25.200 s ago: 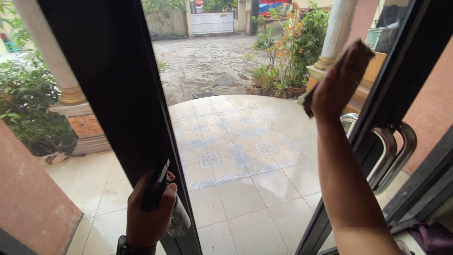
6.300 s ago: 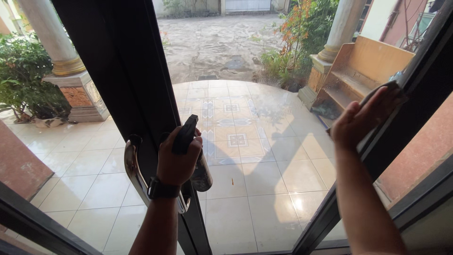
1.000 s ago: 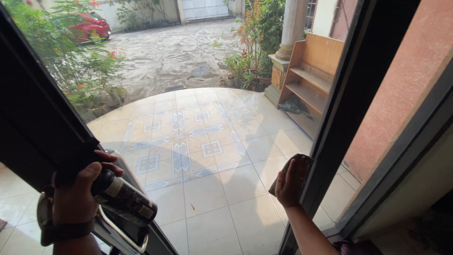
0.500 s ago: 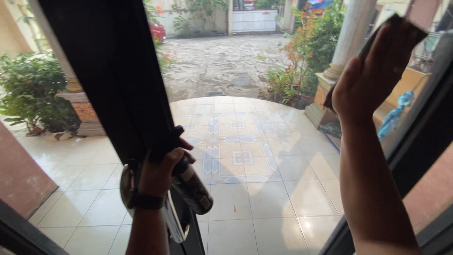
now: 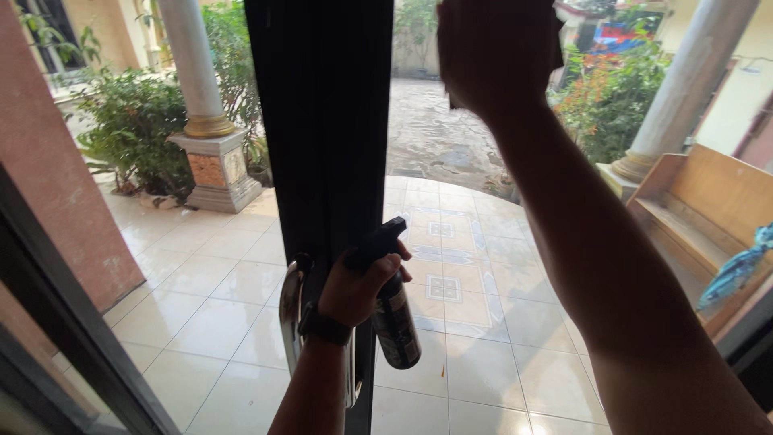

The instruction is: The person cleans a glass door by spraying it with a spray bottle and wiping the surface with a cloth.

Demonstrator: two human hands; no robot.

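My left hand (image 5: 354,283) grips a dark spray bottle (image 5: 396,326) by its black trigger head, right against the black door frame (image 5: 322,121) and its chrome handle (image 5: 288,314). A dark watch sits on that wrist. My right hand (image 5: 487,48) is raised high at the top of the view, pressed flat on the glass pane (image 5: 451,153) with a dark cloth (image 5: 555,44) under the palm; only the cloth's edge shows past the fingers. My right forearm runs down to the lower right corner.
Through the glass lie a tiled porch floor (image 5: 233,282), two white columns (image 5: 193,72) on pedestals, green shrubs (image 5: 129,129) and a wooden shelf bench (image 5: 708,209) with a blue rag. A reddish wall (image 5: 48,161) stands at the left.
My right hand with the cloth has swept left and upward across the glass. The view has shifted, putting the door frame at centre. My left hand still holds the bottle at the frame.
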